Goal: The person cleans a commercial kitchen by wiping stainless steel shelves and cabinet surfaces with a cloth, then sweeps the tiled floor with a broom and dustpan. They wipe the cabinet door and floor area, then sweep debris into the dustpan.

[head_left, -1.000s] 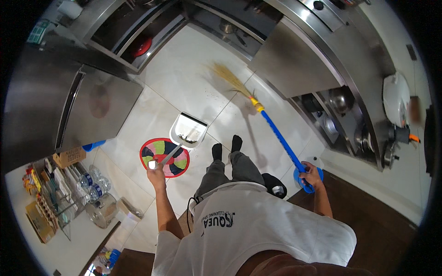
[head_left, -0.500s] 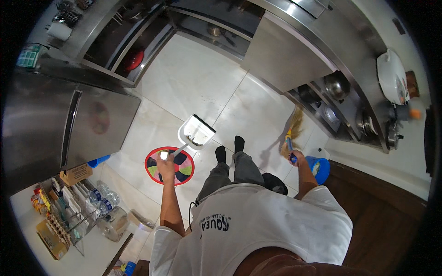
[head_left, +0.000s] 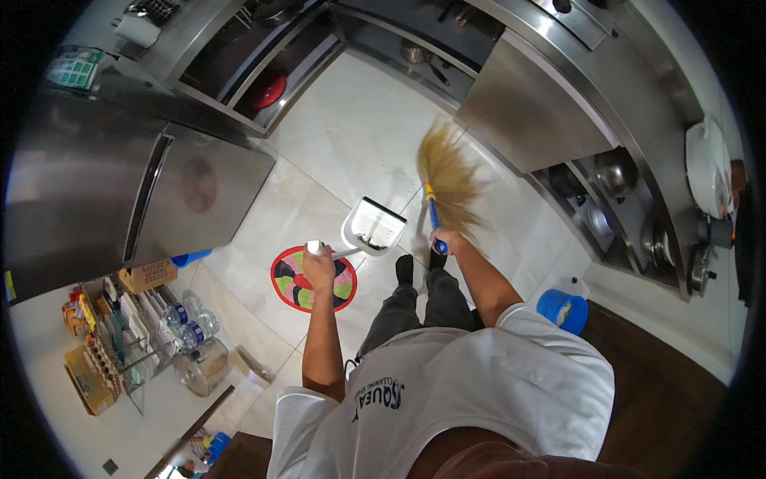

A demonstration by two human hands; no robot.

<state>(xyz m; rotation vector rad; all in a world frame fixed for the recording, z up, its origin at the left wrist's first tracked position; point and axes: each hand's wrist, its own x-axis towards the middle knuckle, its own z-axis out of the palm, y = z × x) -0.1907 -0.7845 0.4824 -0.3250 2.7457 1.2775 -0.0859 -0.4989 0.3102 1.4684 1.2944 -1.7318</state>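
Note:
My left hand (head_left: 319, 267) is closed around the handle of a white dustpan (head_left: 375, 224), above an oval patchwork mat (head_left: 289, 281) with a red rim. Dark debris (head_left: 368, 242) lies inside the pan, near its back and side. My right hand (head_left: 451, 239) grips the blue handle of a soft broom (head_left: 447, 168) with a yellow collar. The broom's straw bristles fan out to the right of the dustpan, apart from it, and are slightly blurred. My feet in black socks (head_left: 405, 270) stand just below the pan and broom.
A steel refrigerator (head_left: 191, 191) stands left, with a rack of bottles and boxes (head_left: 152, 327) nearer. Steel counters with open shelves (head_left: 535, 104) holding pots run along the far and right sides. A blue bucket (head_left: 562, 311) sits at the right by a dark brown surface (head_left: 630, 375).
The broom has swung from the far right inward to the left, close to the dustpan, with my right hand still on it. My left hand still holds the dustpan.

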